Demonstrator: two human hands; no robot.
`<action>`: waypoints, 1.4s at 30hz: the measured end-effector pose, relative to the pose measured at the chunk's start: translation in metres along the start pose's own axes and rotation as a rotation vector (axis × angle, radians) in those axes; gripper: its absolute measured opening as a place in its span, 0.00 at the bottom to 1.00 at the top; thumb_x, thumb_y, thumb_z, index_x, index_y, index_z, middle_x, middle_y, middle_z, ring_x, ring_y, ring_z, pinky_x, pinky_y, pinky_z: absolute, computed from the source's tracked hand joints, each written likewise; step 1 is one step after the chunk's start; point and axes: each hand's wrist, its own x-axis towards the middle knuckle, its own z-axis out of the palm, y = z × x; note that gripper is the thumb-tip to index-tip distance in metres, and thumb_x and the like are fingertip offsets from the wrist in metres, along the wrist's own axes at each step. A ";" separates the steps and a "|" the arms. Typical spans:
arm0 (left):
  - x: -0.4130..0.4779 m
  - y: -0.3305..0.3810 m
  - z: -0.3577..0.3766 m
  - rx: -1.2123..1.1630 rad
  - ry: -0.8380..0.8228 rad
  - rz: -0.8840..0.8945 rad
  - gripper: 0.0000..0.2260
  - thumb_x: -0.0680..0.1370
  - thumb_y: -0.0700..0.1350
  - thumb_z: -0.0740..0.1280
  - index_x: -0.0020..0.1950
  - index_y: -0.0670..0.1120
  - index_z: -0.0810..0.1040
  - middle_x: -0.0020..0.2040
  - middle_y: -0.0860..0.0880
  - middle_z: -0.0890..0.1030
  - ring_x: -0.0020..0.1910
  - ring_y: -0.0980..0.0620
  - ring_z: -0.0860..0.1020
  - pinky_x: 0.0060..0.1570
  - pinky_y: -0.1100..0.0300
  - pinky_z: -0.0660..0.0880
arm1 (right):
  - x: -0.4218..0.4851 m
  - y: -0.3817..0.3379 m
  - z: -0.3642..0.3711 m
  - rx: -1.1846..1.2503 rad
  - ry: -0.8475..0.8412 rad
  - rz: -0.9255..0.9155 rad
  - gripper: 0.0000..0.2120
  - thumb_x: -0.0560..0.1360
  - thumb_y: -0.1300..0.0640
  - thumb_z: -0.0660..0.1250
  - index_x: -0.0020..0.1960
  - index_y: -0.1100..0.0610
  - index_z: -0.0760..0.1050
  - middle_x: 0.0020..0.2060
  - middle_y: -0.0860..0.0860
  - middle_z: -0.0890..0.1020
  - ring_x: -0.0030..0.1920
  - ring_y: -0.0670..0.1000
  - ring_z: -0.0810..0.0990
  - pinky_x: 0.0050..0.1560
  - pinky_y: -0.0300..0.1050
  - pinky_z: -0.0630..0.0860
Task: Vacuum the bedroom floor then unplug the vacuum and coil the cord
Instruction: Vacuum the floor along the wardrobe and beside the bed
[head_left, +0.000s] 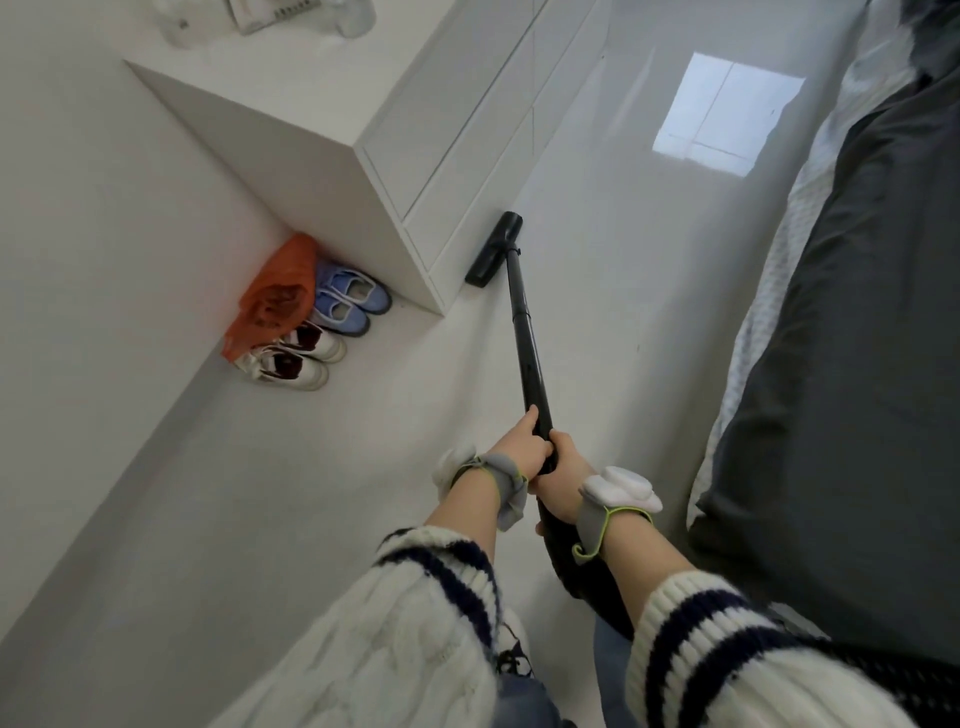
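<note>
A black vacuum wand (527, 343) runs from my hands out to a black floor head (493, 249), which lies on the glossy white floor (597, 218) against the base of a white dresser (374, 156). My left hand (522, 444) grips the wand high up, thumb along the tube. Just below it, my right hand (558, 480) grips the same wand. The black hose (576, 577) drops between my forearms. No cord or plug is visible.
A bed with a dark grey duvet (841, 338) fills the right side. Beside the dresser, against the left wall, stand a blue pair of shoes (348, 301), a white pair (301, 358) and an orange bag (275, 296). Open floor stretches ahead between dresser and bed.
</note>
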 end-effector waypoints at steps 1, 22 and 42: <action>-0.008 -0.015 0.000 -0.009 0.000 -0.002 0.29 0.81 0.39 0.57 0.78 0.54 0.48 0.66 0.33 0.72 0.36 0.48 0.71 0.31 0.61 0.67 | -0.008 0.005 0.012 -0.006 -0.009 0.015 0.32 0.76 0.65 0.62 0.75 0.56 0.50 0.40 0.55 0.73 0.32 0.54 0.73 0.23 0.46 0.75; -0.071 -0.106 0.051 -0.074 -0.010 -0.030 0.31 0.80 0.36 0.56 0.78 0.53 0.46 0.37 0.44 0.72 0.29 0.50 0.66 0.30 0.59 0.65 | -0.078 0.097 0.075 0.036 0.010 0.080 0.32 0.78 0.59 0.55 0.77 0.45 0.45 0.58 0.62 0.78 0.41 0.59 0.77 0.36 0.55 0.80; -0.084 -0.026 0.251 0.230 -0.142 0.071 0.29 0.81 0.38 0.55 0.78 0.51 0.45 0.68 0.36 0.71 0.58 0.42 0.75 0.47 0.57 0.72 | -0.111 0.239 -0.069 0.365 0.159 0.171 0.33 0.79 0.61 0.52 0.76 0.40 0.40 0.51 0.60 0.77 0.41 0.58 0.74 0.35 0.51 0.74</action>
